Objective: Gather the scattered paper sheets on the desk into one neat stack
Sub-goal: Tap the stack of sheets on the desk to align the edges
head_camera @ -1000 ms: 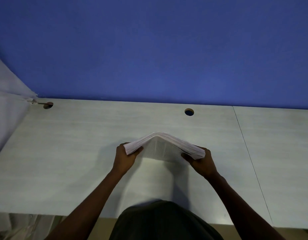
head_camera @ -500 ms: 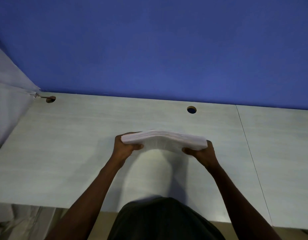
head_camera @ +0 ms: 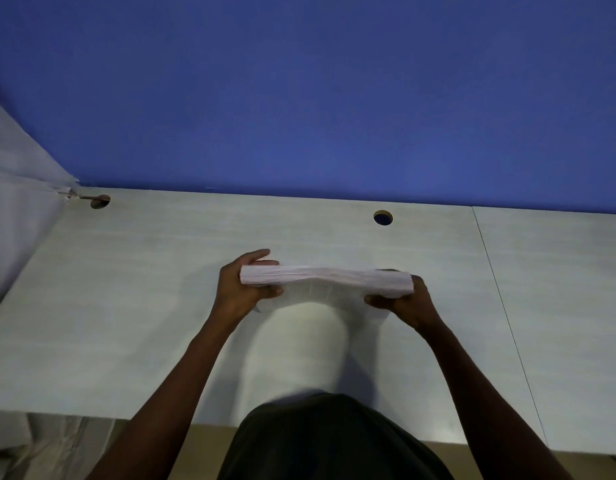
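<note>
paper stack [head_camera: 325,279] held just above the tabletop [head_camera: 126,306], long axis left-right, middle bowed. left hand [head_camera: 242,289] grips its left end, right hand [head_camera: 402,301] its right; next: square it down.

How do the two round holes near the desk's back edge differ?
The left hole sits at the desk's far-left corner and looks brownish, with something thin poking out leftward. The right hole sits nearer the middle, beyond the paper stack, and looks dark and empty. Both are round, similar in size.
</note>
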The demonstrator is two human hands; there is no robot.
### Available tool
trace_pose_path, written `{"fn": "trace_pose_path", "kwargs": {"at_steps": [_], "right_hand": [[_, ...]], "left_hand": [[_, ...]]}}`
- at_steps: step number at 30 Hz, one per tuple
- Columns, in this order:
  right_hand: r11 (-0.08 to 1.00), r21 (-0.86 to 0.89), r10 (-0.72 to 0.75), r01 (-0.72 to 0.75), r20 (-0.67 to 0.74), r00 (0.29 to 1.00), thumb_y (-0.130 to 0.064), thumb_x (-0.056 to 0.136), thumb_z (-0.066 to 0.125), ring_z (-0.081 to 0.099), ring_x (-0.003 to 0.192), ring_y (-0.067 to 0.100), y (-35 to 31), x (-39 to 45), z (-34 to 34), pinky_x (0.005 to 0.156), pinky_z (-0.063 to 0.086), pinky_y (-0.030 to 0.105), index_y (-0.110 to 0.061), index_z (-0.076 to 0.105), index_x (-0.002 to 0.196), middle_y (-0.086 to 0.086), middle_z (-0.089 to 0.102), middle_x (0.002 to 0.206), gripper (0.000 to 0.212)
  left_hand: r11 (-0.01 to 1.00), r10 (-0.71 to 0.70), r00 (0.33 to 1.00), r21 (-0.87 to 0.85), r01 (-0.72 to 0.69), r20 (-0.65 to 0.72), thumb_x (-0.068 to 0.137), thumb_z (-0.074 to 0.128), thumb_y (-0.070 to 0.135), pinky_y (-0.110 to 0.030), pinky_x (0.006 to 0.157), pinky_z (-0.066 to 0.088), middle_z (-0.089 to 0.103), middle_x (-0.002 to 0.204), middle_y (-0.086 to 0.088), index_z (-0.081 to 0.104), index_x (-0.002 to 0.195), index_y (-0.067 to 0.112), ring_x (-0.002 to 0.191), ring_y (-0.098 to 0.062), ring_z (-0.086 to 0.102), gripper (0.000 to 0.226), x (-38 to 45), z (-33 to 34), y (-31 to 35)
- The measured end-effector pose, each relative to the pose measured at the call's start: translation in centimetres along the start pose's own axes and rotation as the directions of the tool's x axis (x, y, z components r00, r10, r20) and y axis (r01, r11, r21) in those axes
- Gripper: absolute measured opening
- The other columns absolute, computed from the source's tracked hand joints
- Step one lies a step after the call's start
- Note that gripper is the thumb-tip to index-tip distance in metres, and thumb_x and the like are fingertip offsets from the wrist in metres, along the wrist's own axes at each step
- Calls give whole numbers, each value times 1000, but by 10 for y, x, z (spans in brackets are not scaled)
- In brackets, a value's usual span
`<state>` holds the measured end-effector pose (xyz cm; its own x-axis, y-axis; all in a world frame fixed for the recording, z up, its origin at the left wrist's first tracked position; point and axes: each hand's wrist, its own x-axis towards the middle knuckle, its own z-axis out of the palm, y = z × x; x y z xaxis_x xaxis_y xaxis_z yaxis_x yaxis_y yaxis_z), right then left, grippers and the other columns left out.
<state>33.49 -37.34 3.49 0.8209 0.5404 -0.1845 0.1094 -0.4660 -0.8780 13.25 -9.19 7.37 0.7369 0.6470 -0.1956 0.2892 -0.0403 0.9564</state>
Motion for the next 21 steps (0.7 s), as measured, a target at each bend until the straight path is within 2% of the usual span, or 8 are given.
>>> {"fn": "trace_pose_path", "kwargs": {"at_steps": [3,5,8,10,13,15,18,21], "right_hand": [[996,-85,8,-9,-11,1000,-10,66,99,74,81,0,13,-1,3,75,64,40,-18,82,94,-11,79,85,34],[994,-108,6,-8,-20,1000,-9,68,97,73,77,1,12,0,4,75,64,43,-12,82,93,-7,78,83,30],[995,-101,9,-10,-14,1000,-12,70,97,72,76,2,6,5,3,74,62,38,-7,82,94,-3,77,81,29],[995,-99,17,-17,1,1000,-13,70,97,73,80,11,1,8,2,73,60,35,-7,81,96,-1,77,84,30],[996,-82,42,-42,2,999,-16,68,98,72,81,10,-3,13,1,73,57,28,-14,80,94,-7,75,84,32],[996,-62,57,-57,8,998,-16,68,98,71,82,11,-5,15,1,73,55,28,-15,79,95,-6,76,87,33],[997,-41,61,-61,-6,998,-17,70,97,72,96,15,-7,15,2,80,55,27,-11,79,111,-1,77,103,44],[997,18,77,-75,-180,981,-33,70,97,69,114,19,-1,8,12,97,57,37,-16,68,132,1,73,126,71]], "left_hand": [[952,176,984,249,-178,32,60,97,12,-17,78,58,76,95,7,59,135,24,87,-9,73,85,3,-8,5],[820,232,968,516,-247,95,63,96,20,-22,76,58,73,91,12,50,139,35,82,-9,71,90,8,-10,17],[351,112,948,881,-318,298,67,87,23,-45,110,40,70,108,8,44,140,34,108,-21,65,86,16,-1,48],[104,-51,916,914,-391,398,71,81,26,-53,116,25,64,121,3,44,140,30,122,-26,55,78,21,15,70],[132,-28,829,824,-551,559,68,78,31,-40,93,45,63,119,1,50,131,29,110,-25,61,68,23,50,83],[150,25,784,773,-617,621,70,76,32,-32,74,44,66,111,-1,57,120,25,101,-26,63,54,21,73,84],[91,52,749,744,-662,660,79,71,22,-31,74,39,68,113,-5,64,115,20,103,-28,62,37,35,92,81],[229,29,759,735,-639,651,78,72,16,-32,79,44,68,115,-7,70,114,16,107,-30,61,36,62,87,90]]}}
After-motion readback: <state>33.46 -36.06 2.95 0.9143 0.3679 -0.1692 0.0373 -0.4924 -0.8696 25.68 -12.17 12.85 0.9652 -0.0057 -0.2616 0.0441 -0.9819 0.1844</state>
